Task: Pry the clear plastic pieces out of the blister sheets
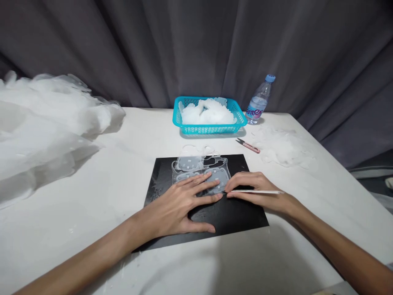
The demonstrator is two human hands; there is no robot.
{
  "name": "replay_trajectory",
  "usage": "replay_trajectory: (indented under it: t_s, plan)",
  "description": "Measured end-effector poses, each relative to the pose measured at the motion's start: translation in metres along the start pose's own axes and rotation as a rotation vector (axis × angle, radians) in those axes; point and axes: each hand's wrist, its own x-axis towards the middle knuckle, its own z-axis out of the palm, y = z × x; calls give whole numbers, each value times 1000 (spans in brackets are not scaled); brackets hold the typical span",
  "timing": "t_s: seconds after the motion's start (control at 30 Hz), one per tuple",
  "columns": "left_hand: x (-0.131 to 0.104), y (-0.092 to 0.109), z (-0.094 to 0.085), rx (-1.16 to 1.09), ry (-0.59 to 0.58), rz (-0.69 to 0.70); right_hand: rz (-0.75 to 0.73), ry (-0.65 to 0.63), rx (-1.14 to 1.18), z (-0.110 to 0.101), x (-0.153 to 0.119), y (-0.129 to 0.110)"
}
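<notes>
A clear plastic sheet [190,163] with rounded, greyish pad-like shapes and small round dots lies on a black mat [211,219], reaching past its far edge. My left hand [187,196] rests flat on the sheet and the mat, fingers spread, covering part of the shapes. At the sheet's near right corner, my right hand [251,186] is closed in a pinch on a slim white pen-like tool [260,191]. Its tip is at the sheet's edge beside my left fingertips; the exact kind of tip is too small to tell.
A turquoise basket [211,130] of white translucent pieces stands at the back, beside a water bottle [258,100]. Pink-handled thread snips [248,145] lie near a small heap of clear scraps [285,147]. A large translucent white pile [46,119] fills the left side.
</notes>
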Motion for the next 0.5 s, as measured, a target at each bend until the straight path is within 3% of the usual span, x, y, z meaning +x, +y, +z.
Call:
replay_trajectory:
  t_s: [0.5]
  plan:
    - [1, -3, 2, -112, -77, -78, -100, -23, -77, 4, 0, 6]
